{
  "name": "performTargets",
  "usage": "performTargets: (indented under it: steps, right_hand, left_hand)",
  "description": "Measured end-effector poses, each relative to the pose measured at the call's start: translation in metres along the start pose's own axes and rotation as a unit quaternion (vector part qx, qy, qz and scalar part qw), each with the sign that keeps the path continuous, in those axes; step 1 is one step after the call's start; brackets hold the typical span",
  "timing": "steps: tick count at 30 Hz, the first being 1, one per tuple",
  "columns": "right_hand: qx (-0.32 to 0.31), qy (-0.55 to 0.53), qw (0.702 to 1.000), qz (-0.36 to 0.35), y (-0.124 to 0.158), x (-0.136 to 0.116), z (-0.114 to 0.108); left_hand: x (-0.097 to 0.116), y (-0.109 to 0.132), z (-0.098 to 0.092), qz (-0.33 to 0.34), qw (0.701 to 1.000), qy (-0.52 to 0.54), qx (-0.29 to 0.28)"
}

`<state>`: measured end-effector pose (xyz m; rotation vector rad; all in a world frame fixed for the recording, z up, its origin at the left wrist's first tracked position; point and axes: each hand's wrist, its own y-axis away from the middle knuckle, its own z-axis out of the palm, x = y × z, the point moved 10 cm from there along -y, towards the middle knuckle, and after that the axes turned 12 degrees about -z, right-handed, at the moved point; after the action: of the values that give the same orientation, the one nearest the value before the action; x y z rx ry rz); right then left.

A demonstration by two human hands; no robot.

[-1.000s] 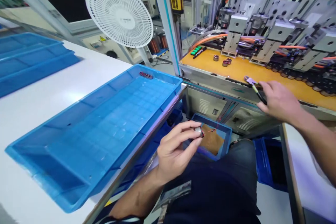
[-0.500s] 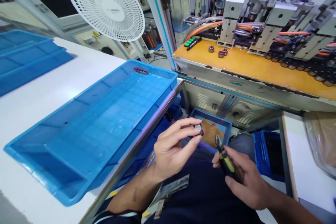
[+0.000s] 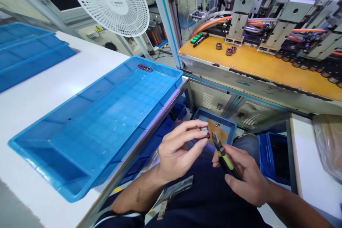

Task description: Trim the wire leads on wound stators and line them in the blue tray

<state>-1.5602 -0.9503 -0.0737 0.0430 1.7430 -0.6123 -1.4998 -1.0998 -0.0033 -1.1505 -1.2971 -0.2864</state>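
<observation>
Between the thumb and fingertips of my left hand is a small wound motor stator, grey on its side with red and dark parts on the face toward the right. My right hand is wrapped round the green and black handles of cutting pliers. Their metal jaws point up and left, close beside the stator; I cannot tell whether they touch it. Below and beyond both hands stands a blue bin lined with brown board, with a few small bits in it.
A long blue tray lies on the white table at left, a short row of stators in its far corner. More stators sit on the orange bench below the machine. Stacked blue trays and a white fan stand farther back.
The pliers in my right hand have moved left and up, nearer the stator. My left hand keeps its grip, and the view has shifted slightly.
</observation>
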Motion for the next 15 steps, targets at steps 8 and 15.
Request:
performTargets:
  steps: [8, 15]
  right_hand:
    - [0.012, -0.011, 1.000, -0.008, -0.0070, -0.0033, 0.0007]
    - [0.010, -0.005, 1.000, -0.007, -0.0054, -0.0041, 0.0018]
  left_hand:
    - [-0.0043, 0.0008, -0.0014, -0.002, 1.000, -0.001, 0.000]
    - [-0.0057, 0.0014, -0.0018, -0.001, 1.000, -0.004, -0.005]
